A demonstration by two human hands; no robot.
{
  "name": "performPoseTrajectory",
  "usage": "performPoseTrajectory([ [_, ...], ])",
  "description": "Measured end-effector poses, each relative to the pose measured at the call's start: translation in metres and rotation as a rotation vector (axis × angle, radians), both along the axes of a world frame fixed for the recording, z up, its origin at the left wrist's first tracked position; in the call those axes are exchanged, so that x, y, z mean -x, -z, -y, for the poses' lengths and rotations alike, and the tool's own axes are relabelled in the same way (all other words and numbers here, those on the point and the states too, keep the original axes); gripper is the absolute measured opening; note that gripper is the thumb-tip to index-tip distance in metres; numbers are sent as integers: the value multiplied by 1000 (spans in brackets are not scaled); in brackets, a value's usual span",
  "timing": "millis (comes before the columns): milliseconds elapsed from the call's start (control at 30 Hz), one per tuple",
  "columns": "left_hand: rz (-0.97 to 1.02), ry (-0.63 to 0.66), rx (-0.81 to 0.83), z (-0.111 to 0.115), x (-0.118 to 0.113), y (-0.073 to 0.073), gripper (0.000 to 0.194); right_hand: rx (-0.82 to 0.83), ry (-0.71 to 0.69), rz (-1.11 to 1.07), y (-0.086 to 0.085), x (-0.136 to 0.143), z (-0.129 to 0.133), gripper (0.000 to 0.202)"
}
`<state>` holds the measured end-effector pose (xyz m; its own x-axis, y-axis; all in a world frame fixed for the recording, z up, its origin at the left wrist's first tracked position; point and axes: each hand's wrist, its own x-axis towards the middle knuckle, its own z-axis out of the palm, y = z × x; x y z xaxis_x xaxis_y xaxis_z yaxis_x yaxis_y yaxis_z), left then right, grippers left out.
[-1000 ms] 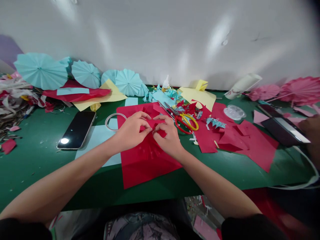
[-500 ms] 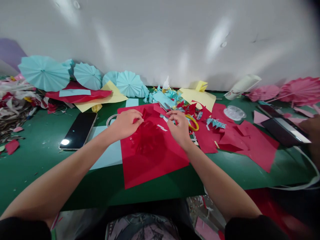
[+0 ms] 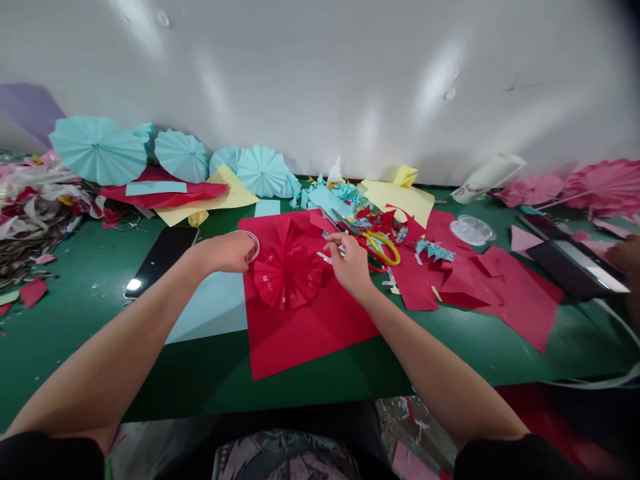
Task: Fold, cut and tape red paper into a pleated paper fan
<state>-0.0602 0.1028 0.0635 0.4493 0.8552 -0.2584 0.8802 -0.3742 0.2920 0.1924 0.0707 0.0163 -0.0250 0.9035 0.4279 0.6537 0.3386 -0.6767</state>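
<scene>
A pleated red paper fan piece (image 3: 286, 277) lies on a flat red sheet (image 3: 300, 340), between my hands. My left hand (image 3: 225, 253) is closed round a roll of tape (image 3: 255, 247) at the sheet's left edge. My right hand (image 3: 345, 260) is at the sheet's right side, its fingers pinched together beside small white strips (image 3: 325, 257); whatever they hold is too small to make out. Scissors with yellow and red handles (image 3: 383, 248) lie just right of my right hand.
A phone (image 3: 163, 260) lies at the left on the green table (image 3: 210, 373). Light-blue pleated fans (image 3: 263, 171) stand along the wall. Red paper pieces (image 3: 520, 287) and a clear plastic spool (image 3: 471, 230) are at the right. Another person's hand (image 3: 627, 253) shows at the right edge.
My left hand has moved left and down from the red fan piece to the tape roll and closed on it. The fan piece now lies uncovered. My right hand has moved slightly down and left.
</scene>
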Motion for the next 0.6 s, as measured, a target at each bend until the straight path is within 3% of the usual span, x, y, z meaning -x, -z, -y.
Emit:
performPoseTrajectory([
  [133,-109,24,11,-3,-1,4,5,-1,-50,-2,0,5,4,15],
  [333,-104,-28,-91,-2,-2,-4,13,-164,-99,91,-2,11,13,15],
  [467,153,-133,-192,5,-14,-14,19,-265,-168,160,-5,20,28,21],
  [600,380,-99,-317,23,-33,-28,19,-454,-106,283,-8,27,39,38],
])
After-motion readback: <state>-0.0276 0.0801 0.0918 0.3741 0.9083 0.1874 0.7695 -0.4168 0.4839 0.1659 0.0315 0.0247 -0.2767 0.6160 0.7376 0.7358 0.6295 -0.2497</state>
